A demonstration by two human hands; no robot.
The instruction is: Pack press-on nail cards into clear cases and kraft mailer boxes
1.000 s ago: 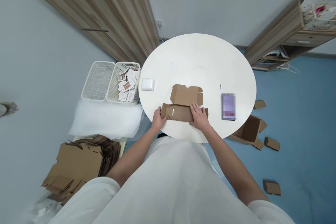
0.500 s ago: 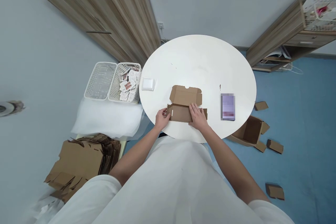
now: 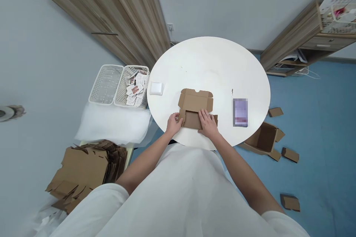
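Observation:
A brown cardboard mailer box [image 3: 193, 120], partly folded, lies near the front edge of the white round table [image 3: 214, 66]. Its lid panel [image 3: 196, 100] is laid back flat, away from me. At the box's left end, my left hand [image 3: 174, 124] pinches a side flap [image 3: 182, 115], which is folded inward over the box's floor. My right hand [image 3: 208, 124] rests across the right part of the box with its fingers stretched out over the floor. Beneath that hand, part of the box's right end is hidden.
A white packet [image 3: 156, 88] and a blurred purple item [image 3: 240, 112] lie on the table. Left of it stand white baskets [image 3: 114, 92], foam sheets [image 3: 111, 124] and stacked flat cardboard [image 3: 83, 166]. An open carton [image 3: 261, 139] and small boxes [image 3: 290, 154] sit on the blue floor.
The box's left end flap has swung inward and down over the floor, covering the white slot seen there earlier. My left hand moved slightly right with it; my right hand stayed almost in place.

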